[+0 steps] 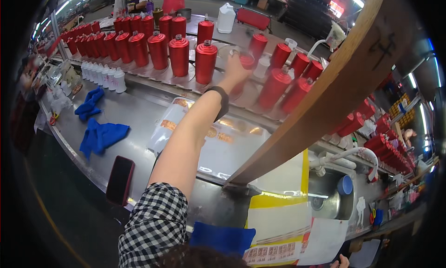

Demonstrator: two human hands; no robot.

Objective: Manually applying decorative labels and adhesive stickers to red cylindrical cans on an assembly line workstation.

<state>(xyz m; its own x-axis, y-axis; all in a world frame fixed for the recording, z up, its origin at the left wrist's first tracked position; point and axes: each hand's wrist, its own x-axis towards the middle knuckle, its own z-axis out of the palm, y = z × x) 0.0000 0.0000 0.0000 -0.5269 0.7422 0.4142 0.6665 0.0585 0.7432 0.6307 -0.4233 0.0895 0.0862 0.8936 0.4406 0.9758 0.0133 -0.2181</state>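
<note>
My left arm, in a black-and-white checked sleeve with a dark wristband, stretches forward across the metal bench. My left hand [236,72] is closed around the upper part of a red bottle [247,61] in the row; motion blurs both. A white bottle [262,66] stands just right of it, and a red bottle [206,62] with a bare neck stands to its left. Only some fingers of my right hand [342,262] show at the bottom edge, beside a white sheet [324,242]; how they are held is unclear.
A slanted wooden post [320,89] rises right of my arm. Sticker sheets [204,163], blue cloths [103,135] and a phone [120,180] lie on the bench. Small white bottles [119,80] line the left. A sink [337,205] with a blue cup [344,185] is at right.
</note>
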